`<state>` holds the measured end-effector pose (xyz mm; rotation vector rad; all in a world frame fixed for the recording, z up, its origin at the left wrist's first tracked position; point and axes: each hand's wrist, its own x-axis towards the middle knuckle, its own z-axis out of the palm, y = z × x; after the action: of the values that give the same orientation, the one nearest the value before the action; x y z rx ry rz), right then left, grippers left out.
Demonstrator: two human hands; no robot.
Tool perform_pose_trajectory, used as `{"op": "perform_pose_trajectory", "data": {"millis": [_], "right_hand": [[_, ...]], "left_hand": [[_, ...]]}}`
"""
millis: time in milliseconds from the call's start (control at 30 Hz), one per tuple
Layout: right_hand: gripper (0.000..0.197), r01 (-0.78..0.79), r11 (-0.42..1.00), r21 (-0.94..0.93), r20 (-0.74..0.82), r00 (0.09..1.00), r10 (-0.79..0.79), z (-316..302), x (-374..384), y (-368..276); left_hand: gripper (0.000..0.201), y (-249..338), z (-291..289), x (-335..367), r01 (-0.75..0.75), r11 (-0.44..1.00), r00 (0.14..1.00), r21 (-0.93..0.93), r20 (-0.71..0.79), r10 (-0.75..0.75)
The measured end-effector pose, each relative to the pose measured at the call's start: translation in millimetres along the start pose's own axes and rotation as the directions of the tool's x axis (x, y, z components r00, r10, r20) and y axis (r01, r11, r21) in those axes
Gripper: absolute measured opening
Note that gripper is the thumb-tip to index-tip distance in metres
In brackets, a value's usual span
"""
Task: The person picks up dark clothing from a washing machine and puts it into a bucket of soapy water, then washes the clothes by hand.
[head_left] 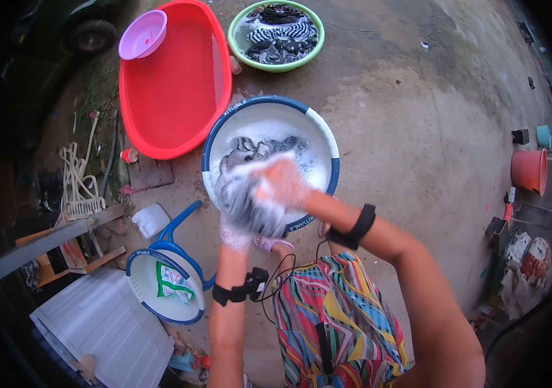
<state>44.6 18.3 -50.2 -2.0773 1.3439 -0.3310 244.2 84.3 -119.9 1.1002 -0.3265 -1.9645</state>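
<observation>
A soapy grey garment [250, 205] is bunched between my hands over the near side of a white basin with a blue rim [335, 169]. My right hand [281, 183], blurred and coated in suds, presses down closed on the cloth from above. Beneath the bunch is my left hand [234, 237], foamy at the wrist; it holds the cloth, which covers its fingers. Further wet dark and grey laundry [247, 147] lies in the foam inside the basin. Black bands with small devices are strapped round both forearms.
Beyond the basin stand a big red tub [171, 107] with a pink bowl [143, 35] on its rim and a green basin [320, 48] of soaking dark clothes. At left are a blue chair [182, 220] bearing a basin with a packet [174, 284], and a white jug [151, 220].
</observation>
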Motion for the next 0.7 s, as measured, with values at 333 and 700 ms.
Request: {"op": "perform_pose_trajectory", "data": {"millis": [333,700], "right_hand": [[0.035,-0.183,0.983,0.0,-0.294,0.94,0.175,4.5,-14.5,88.5],[0.066,-0.221,0.943,-0.247,-0.121,0.973,0.197,76.2,23.7,88.7]], "left_hand": [[0.046,24.9,76.3,8.3,0.077,0.583,0.995,0.809,-0.023,-0.1],[0.087,-21.2,45.1,87.0,-0.024,-0.309,0.983,0.951,0.079,0.167]]}}
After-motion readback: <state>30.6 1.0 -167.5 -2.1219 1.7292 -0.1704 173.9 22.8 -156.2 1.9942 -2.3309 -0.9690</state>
